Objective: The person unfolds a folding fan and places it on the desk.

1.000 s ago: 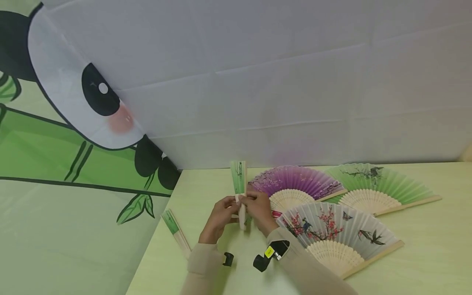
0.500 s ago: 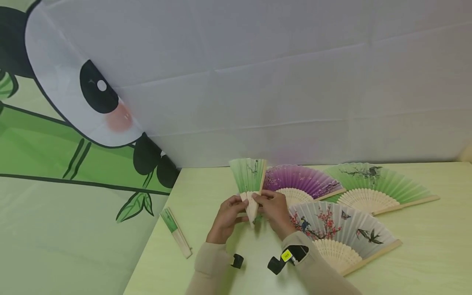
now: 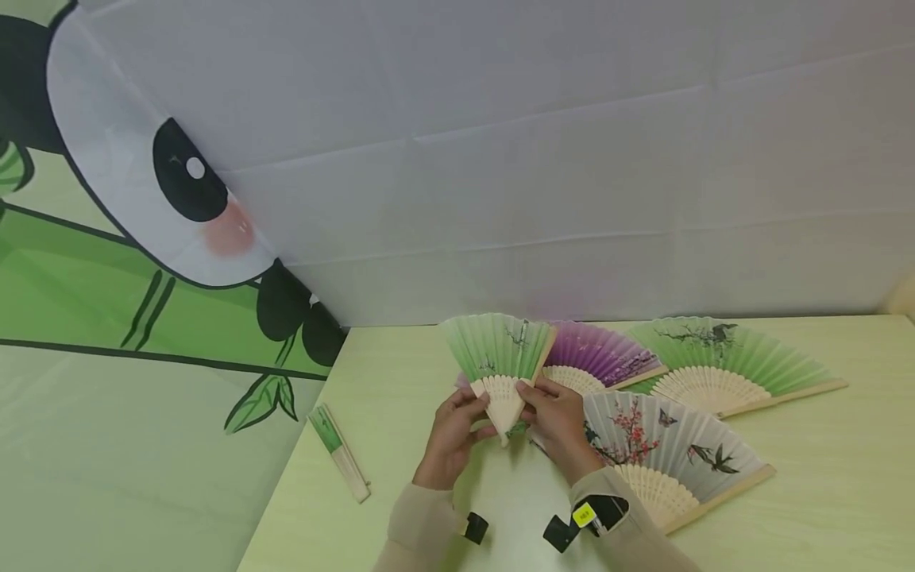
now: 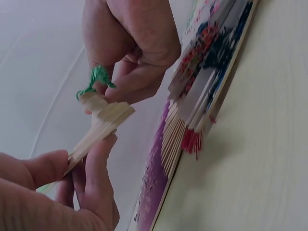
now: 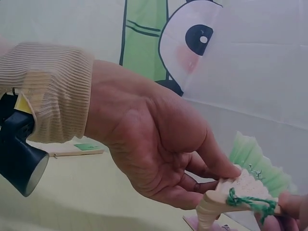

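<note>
A green folding fan (image 3: pixel 493 345) with pale wooden ribs is partly spread and held up above the table. My left hand (image 3: pixel 452 437) pinches its ribs on the left side, thumb in front. On the other side my right hand (image 3: pixel 561 421) pinches the outer rib between thumb and fingers. A green cord (image 5: pixel 252 202) is tied at the fan's pivot end, clearest in the wrist views. Behind the held fan, a spread purple fan (image 3: pixel 596 349) is partly covered. The spread white fan (image 3: pixel 636 429) with red blossoms lies just right of my right hand.
Another spread green fan (image 3: pixel 758 357) lies at the back right of the table (image 3: pixel 822 492). A folded green fan (image 3: pixel 339 453) lies near the table's left edge. Along the back edge hangs a pale cloth (image 3: pixel 500 199) with a panda print.
The held green fan has gone from nearly folded to partly spread. Both hands have shifted right, the right hand farther, so the gap between them has widened. The other fans stay put.
</note>
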Action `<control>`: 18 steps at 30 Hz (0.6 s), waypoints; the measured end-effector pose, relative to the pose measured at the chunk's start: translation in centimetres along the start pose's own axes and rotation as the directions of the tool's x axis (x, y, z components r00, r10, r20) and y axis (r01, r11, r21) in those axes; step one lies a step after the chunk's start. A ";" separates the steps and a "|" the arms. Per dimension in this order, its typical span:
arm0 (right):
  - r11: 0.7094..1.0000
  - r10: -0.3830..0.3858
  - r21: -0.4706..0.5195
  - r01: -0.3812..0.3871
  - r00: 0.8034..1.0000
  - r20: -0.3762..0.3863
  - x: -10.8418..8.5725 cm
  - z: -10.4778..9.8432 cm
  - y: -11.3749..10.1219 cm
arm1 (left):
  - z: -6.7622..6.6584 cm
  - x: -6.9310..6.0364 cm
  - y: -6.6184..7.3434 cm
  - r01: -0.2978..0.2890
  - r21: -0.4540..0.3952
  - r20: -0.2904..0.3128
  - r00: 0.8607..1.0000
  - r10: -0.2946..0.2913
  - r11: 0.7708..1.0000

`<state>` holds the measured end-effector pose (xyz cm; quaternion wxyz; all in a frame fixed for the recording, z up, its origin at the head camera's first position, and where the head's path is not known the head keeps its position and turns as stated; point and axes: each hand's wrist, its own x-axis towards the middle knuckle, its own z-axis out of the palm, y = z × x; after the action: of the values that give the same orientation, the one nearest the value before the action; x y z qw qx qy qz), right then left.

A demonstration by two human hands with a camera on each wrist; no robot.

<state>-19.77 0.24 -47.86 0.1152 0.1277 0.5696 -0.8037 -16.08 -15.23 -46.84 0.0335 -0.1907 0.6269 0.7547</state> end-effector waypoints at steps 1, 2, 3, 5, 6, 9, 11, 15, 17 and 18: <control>1.000 0.008 0.008 -0.008 1.000 -0.004 -0.1 -0.1 0.0 | 0.1 -0.2 -0.1 0.002 -0.013 -0.004 1.000 -0.002 1.000; 1.000 0.013 0.018 -0.013 1.000 -0.007 -0.2 -0.2 0.0 | 0.2 -0.3 -0.1 0.004 -0.026 -0.007 1.000 -0.004 1.000; 1.000 0.020 0.021 -0.020 1.000 -0.013 -0.3 -0.3 0.0 | 0.3 -0.5 -0.2 0.005 -0.041 -0.011 1.000 -0.006 0.999; 0.999 0.031 0.031 -0.030 0.999 -0.020 -0.5 -0.4 0.0 | 0.4 -0.9 -0.3 0.008 -0.072 -0.020 1.000 -0.010 0.997; 0.999 0.035 0.039 -0.034 0.999 -0.023 -0.6 -0.5 -0.1 | 0.5 -1.0 -0.3 0.011 -0.086 -0.026 1.000 -0.013 0.996; 0.998 0.038 0.059 -0.036 0.999 -0.028 -0.9 -0.6 -0.1 | 0.7 -1.5 -0.5 0.011 -0.125 -0.042 0.999 -0.016 0.992; 0.997 0.036 0.069 -0.034 0.999 -0.031 -1.0 -0.7 0.0 | 0.8 -1.7 -0.6 0.011 -0.151 -0.060 0.998 -0.020 0.988; 0.996 0.037 0.087 -0.034 0.999 -0.031 -1.4 -0.9 0.3 | 1.0 -2.2 -1.1 0.000 -0.196 -0.103 0.994 -0.020 0.981; 0.995 0.036 0.097 -0.033 0.999 -0.028 -1.6 -1.0 0.5 | 1.1 -2.5 -1.3 -0.004 -0.212 -0.123 0.992 -0.022 0.977; 0.994 0.036 0.103 -0.033 0.999 -0.026 -1.8 -1.0 0.5 | 1.1 -2.6 -1.4 -0.005 -0.217 -0.132 0.991 -0.024 0.976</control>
<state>-17.87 1.11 -48.07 0.1143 0.1546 0.5269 -0.8279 -13.52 -13.42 -47.18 -0.0260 -0.2465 0.5407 0.8039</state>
